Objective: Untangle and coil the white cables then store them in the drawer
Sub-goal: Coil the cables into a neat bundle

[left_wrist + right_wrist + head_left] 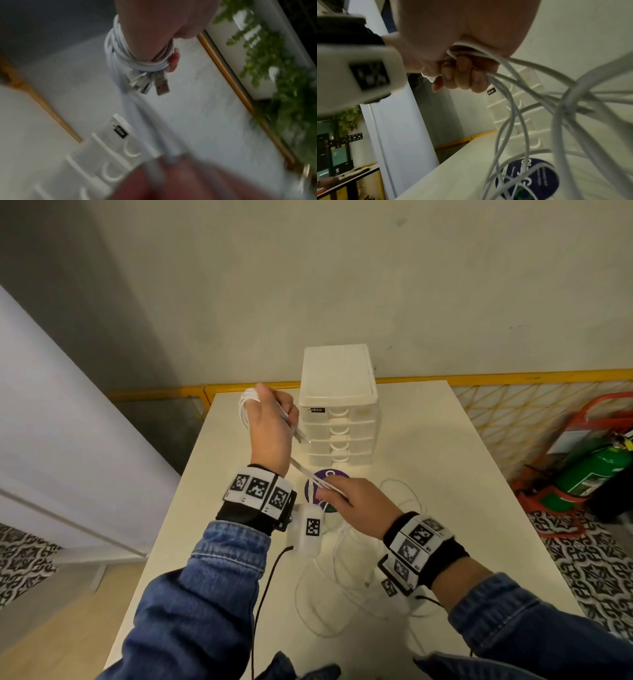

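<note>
My left hand (270, 422) is raised left of the white drawer unit (339, 405), its drawers all closed. A coil of white cables (245, 405) is wound round its fingers, and a fingertip (174, 60) curls over the coil (120, 54). Several USB plugs (154, 83) stick out of the coil. Taut strands (308, 474) run down to my right hand (346, 501), whose fingers (464, 75) are curled round a bundle of cables (513, 108). The loose cable loops (342, 577) lie tangled on the table under my right wrist.
A round purple sticker (325, 477) lies on the white table (445, 457) in front of the drawers. Black camera cord (270, 583) hangs over the near edge. A yellow rail (479, 378) runs behind the table. A green extinguisher (596, 470) stands right.
</note>
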A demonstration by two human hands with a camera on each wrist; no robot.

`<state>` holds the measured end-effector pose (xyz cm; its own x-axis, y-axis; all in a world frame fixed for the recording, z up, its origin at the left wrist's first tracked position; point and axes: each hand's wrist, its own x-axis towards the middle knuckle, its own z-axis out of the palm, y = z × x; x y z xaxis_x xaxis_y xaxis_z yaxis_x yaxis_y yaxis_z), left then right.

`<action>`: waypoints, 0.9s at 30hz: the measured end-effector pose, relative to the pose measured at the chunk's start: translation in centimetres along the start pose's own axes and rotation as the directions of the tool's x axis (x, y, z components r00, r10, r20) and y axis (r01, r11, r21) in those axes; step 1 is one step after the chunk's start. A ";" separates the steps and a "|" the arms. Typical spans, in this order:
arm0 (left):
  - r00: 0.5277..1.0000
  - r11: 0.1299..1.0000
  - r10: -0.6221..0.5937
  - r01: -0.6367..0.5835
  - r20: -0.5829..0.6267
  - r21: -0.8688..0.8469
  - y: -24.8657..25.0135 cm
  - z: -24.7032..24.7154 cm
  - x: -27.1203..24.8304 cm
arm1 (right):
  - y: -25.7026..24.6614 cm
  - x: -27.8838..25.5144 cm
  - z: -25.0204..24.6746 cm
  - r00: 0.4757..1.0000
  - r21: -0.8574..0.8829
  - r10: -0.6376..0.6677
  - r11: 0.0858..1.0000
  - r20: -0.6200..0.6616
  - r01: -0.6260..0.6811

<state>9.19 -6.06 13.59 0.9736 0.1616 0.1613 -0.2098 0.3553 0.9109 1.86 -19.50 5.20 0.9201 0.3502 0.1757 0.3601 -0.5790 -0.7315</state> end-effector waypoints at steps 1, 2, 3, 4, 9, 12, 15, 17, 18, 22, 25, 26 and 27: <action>0.999 0.982 0.019 -0.024 0.029 0.185 -0.6 -0.2 -0.2 | 0.0 0.1 -0.4 1.000 -0.024 -0.018 1.000 -0.004 0.018; 0.997 0.931 0.017 -0.046 0.081 0.363 -1.2 -0.5 -0.4 | 0.0 0.2 -0.7 0.999 -0.049 -0.039 0.998 -0.016 0.038; 0.988 0.860 -0.010 -0.069 0.153 0.506 -1.8 -0.9 -0.6 | 0.1 0.3 -1.1 0.998 -0.072 -0.061 0.996 -0.030 0.059; 0.970 0.781 -0.068 -0.093 0.231 0.618 -2.4 -1.3 -0.7 | 0.2 0.4 -1.4 0.996 -0.090 -0.080 0.993 -0.049 0.075; 0.800 0.530 -0.456 -0.109 0.391 0.841 -3.6 -1.3 -1.6 | 0.3 0.8 -3.5 0.977 -0.054 -0.128 0.991 -0.169 0.120; 0.671 0.675 -0.575 0.067 0.467 0.735 -3.8 -1.5 -2.4 | 0.8 0.8 -4.2 0.972 0.064 -0.098 0.991 -0.212 0.114; 0.608 0.722 -0.611 0.166 0.507 0.671 -4.2 -1.7 -2.8 | 0.7 0.5 -4.3 0.970 0.167 -0.079 0.979 -0.230 0.119; 0.579 0.694 -0.651 0.191 0.491 0.694 -4.3 -1.4 -3.2 | 0.8 0.6 -4.4 0.974 0.221 -0.003 0.974 -0.225 0.054; 0.557 0.672 -0.676 0.198 0.482 0.713 -4.3 -1.3 -3.5 | 1.0 0.6 -4.7 0.975 0.236 0.045 0.972 -0.215 0.007; 0.485 0.658 -0.717 0.231 0.501 0.717 -3.6 -0.9 -4.8 | 2.4 0.4 -5.5 0.984 0.188 0.059 0.982 -0.166 -0.027; 0.520 0.718 -0.664 0.243 0.537 0.652 -3.0 -0.5 -5.1 | 2.5 0.3 -5.3 0.986 0.186 0.014 0.982 -0.165 0.017; 0.528 0.732 -0.653 0.256 0.543 0.631 -2.7 -0.5 -5.0 | 2.5 0.2 -5.3 0.985 0.167 0.005 0.986 -0.170 0.024; 0.531 0.752 -0.638 0.274 0.558 0.599 -2.3 -0.6 -4.8 | 2.8 0.1 -5.3 0.982 0.149 0.022 0.989 -0.190 0.006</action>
<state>4.97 -7.09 10.49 0.7014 -0.6541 -0.2833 0.1630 -0.2397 0.9571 3.81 -24.98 6.62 0.9404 0.1912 0.2813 0.3390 -0.4607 -0.8203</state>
